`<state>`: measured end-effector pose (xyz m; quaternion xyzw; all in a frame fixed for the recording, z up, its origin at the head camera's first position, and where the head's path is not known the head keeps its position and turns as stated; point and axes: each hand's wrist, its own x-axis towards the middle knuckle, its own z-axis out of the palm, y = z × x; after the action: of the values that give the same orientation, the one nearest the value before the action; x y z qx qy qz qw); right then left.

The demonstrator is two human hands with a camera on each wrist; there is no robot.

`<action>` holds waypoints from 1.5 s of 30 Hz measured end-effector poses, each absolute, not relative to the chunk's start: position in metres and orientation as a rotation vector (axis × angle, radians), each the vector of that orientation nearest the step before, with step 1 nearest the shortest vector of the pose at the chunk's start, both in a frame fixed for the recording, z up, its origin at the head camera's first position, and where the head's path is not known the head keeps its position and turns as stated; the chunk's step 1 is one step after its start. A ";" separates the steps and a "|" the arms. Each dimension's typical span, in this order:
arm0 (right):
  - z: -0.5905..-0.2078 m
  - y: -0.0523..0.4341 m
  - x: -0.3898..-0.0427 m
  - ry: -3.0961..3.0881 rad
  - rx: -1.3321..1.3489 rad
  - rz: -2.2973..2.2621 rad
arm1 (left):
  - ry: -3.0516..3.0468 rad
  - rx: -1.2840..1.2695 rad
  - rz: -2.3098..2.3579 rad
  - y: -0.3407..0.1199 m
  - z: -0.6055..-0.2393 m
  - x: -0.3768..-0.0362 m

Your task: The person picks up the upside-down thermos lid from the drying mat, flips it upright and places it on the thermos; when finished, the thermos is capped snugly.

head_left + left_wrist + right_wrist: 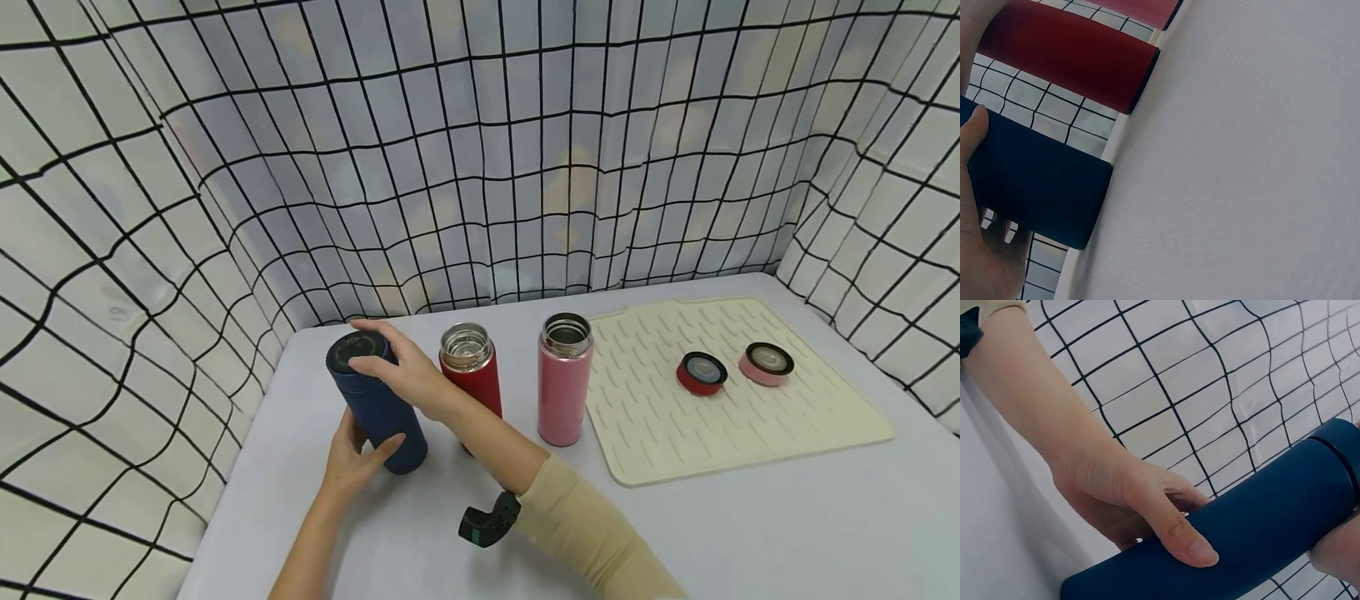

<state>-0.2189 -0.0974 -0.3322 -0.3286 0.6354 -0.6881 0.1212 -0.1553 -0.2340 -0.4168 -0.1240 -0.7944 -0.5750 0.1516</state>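
A dark blue thermos bottle (pixel 384 421) stands at the left of the white table, its base at the tabletop. My left hand (pixel 351 462) grips its body low down, thumb across the near side; the right wrist view also shows this left hand (pixel 1147 500) around the blue bottle (pixel 1272 506). On top sits the bottle's lid (pixel 358 346), held from above by my right hand (pixel 412 375), thumb and fingers at its edge. Behind my right forearm is a red thermos bottle (pixel 474 379) without a lid, partly hidden. A pink thermos bottle (pixel 564 387), also lidless, stands right of it.
A cream drying mat (pixel 637 442) lies at the right side of the table (pixel 750 533). On it rest a red lid (pixel 701 373) and a pink lid (pixel 767 364). Black netting (pixel 480 175) over pale cloth rises behind the table and on both sides.
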 end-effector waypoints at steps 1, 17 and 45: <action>-0.333 -0.097 -0.219 1.830 -0.949 -2.021 | -2.282 -0.349 -1.654 -0.233 -0.416 -0.155; -0.336 -0.100 -0.219 1.841 -0.951 -2.087 | -2.302 -0.337 -1.630 -0.233 -0.416 -0.154; -0.335 -0.099 -0.222 1.958 -1.120 -1.946 | -2.307 -0.364 -1.631 -0.248 -0.444 -0.169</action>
<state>-0.2223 -0.0985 -0.3352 -0.3748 0.6550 -0.6510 0.0814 -0.1687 -0.2483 -0.4443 -0.1263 -0.8011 -0.5665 0.1461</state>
